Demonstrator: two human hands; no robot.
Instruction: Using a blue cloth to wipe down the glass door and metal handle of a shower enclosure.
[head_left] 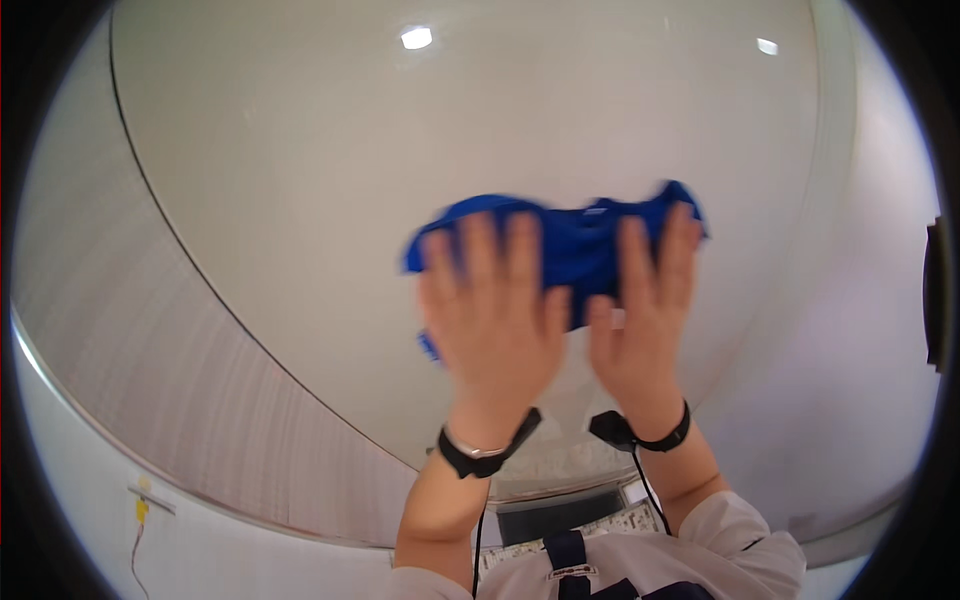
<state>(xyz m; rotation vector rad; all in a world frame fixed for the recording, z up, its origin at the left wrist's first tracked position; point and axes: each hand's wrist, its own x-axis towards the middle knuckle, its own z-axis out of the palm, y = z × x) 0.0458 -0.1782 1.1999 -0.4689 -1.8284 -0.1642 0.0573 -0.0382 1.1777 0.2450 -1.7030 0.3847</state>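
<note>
A blue cloth garment (580, 245), with a dip like a neckline and a small pale tag at its far edge, lies on a pale glossy surface (300, 150). Over its left part my left hand (495, 320) is stretched flat, fingers apart and blurred by motion. My right hand (645, 320) is likewise spread over the right part, thumb toward the left one. Both palms face down and cover much of the cloth; whether they press on it I cannot tell. A bit of blue pokes out beside my left palm.
Black bands (665, 428) circle both wrists, with thin cables running down. A dark seam borders the surface at left, beside a streaked pale panel (240, 360). A yellow piece with a cord (141, 510) is at lower left. Something dark (934, 295) stands at the right rim.
</note>
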